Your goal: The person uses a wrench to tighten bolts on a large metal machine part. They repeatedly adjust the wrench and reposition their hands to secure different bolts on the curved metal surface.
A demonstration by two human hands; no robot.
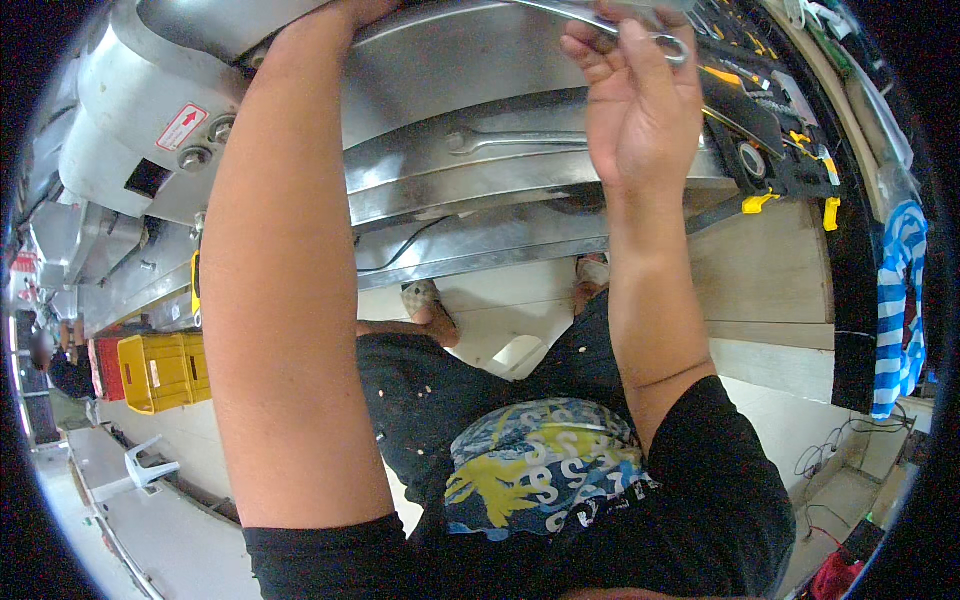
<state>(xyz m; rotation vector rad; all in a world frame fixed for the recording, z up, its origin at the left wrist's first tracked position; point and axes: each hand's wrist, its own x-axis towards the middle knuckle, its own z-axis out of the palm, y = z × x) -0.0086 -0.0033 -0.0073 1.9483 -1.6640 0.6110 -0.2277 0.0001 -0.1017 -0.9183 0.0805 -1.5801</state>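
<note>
Near the top right, my right hand (640, 105) is closed around a shiny wrench (668, 46), its ring end by my thumb. The wrench's shaft slants up and left, out at the upper edge. My left arm reaches up past a grey metal machine (120, 95). Only the base of my left hand (368, 10) shows at the top edge; its fingers are out of view. Below my right hand, a second wrench (520, 138) lies on the curved metal ledge (450, 190) of the machine, one end hidden behind my right wrist.
Right of my right hand is a black tool tray (805, 165) with several tools and a roll of tape (752, 158). A blue-and-white striped bag (900, 310) hangs farther right. At left are a yellow crate (150, 375), a white stool (148, 462) and another person (70, 370).
</note>
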